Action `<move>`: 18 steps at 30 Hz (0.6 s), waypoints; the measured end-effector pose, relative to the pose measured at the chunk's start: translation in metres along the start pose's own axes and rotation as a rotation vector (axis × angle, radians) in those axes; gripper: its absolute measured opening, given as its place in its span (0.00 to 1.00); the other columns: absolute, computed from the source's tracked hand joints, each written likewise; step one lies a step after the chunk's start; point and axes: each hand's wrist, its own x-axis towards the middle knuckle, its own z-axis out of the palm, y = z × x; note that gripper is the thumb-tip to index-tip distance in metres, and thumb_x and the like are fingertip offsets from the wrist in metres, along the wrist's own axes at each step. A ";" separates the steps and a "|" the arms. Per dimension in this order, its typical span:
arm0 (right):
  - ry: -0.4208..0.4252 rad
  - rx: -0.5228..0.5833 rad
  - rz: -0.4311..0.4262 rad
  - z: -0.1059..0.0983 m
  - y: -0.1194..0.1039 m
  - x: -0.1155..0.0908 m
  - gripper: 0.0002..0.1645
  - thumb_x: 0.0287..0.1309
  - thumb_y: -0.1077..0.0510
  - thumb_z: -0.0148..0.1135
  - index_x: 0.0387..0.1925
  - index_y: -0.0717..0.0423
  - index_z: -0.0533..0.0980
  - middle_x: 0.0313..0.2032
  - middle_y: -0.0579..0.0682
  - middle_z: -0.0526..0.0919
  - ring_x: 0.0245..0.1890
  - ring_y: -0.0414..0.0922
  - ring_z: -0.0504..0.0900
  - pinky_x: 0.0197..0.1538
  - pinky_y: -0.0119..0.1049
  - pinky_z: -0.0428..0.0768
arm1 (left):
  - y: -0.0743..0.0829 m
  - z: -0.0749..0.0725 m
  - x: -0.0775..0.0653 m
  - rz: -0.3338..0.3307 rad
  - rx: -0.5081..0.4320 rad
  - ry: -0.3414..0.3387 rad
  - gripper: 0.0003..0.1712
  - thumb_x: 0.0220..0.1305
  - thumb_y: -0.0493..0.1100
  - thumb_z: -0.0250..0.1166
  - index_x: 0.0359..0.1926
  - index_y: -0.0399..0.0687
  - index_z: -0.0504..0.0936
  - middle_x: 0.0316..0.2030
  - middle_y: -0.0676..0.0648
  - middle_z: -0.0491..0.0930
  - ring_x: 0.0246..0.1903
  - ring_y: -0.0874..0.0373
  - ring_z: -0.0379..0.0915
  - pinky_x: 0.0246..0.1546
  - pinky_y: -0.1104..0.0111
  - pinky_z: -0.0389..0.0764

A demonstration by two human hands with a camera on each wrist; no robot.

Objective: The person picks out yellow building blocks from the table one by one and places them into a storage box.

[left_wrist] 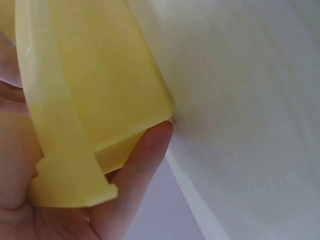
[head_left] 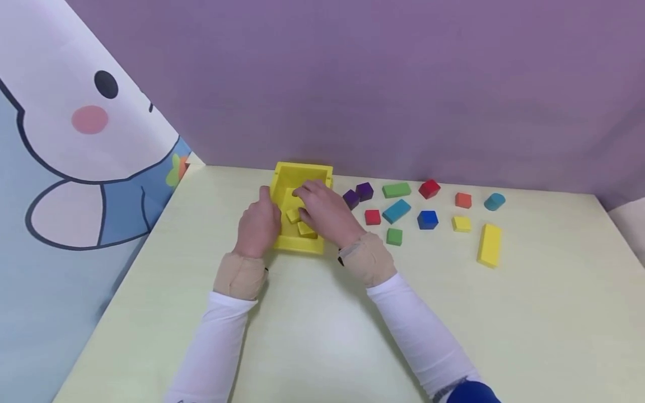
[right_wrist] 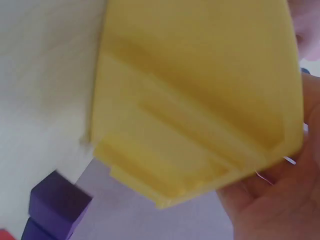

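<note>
While the left hand (head_left: 258, 226) grips the yellow box (head_left: 301, 244) by its left wall, the right hand (head_left: 327, 212) reaches inside with bent fingers; whether it holds anything, I cannot tell. Only the head view shows yellow blocks (head_left: 306, 230) in the box; the left wrist view adds a finger (left_wrist: 150, 150) at its bottom corner. Behind rises the purple wall (head_left: 353, 84); the pale table (head_left: 312, 336) stretches broadly nearer the person. Smooth, plastic-looking walls form the box; rightward lie cubes (head_left: 428, 220), bars (head_left: 489, 245) and a cylinder (head_left: 495, 201).
</note>
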 end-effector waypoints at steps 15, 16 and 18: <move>0.210 0.040 0.030 -0.016 0.024 -0.038 0.19 0.57 0.58 0.52 0.51 0.58 0.72 0.49 0.49 0.72 0.51 0.44 0.67 0.54 0.31 0.67 | -0.002 0.000 0.001 0.003 -0.011 0.011 0.19 0.64 0.42 0.42 0.53 0.38 0.58 0.20 0.38 0.70 0.19 0.42 0.70 0.16 0.54 0.67; 0.214 0.039 0.037 -0.016 0.027 -0.041 0.19 0.57 0.58 0.52 0.51 0.58 0.72 0.48 0.49 0.72 0.50 0.44 0.67 0.53 0.31 0.67 | -0.002 0.001 0.001 0.005 -0.010 0.012 0.19 0.64 0.42 0.42 0.53 0.38 0.58 0.20 0.38 0.70 0.18 0.42 0.69 0.16 0.54 0.67; 0.215 0.030 0.057 -0.019 0.032 -0.047 0.20 0.58 0.57 0.52 0.51 0.58 0.71 0.48 0.49 0.72 0.48 0.44 0.67 0.52 0.32 0.68 | -0.003 0.001 0.001 0.006 -0.011 0.009 0.19 0.64 0.42 0.41 0.54 0.38 0.58 0.20 0.38 0.70 0.18 0.42 0.69 0.15 0.54 0.67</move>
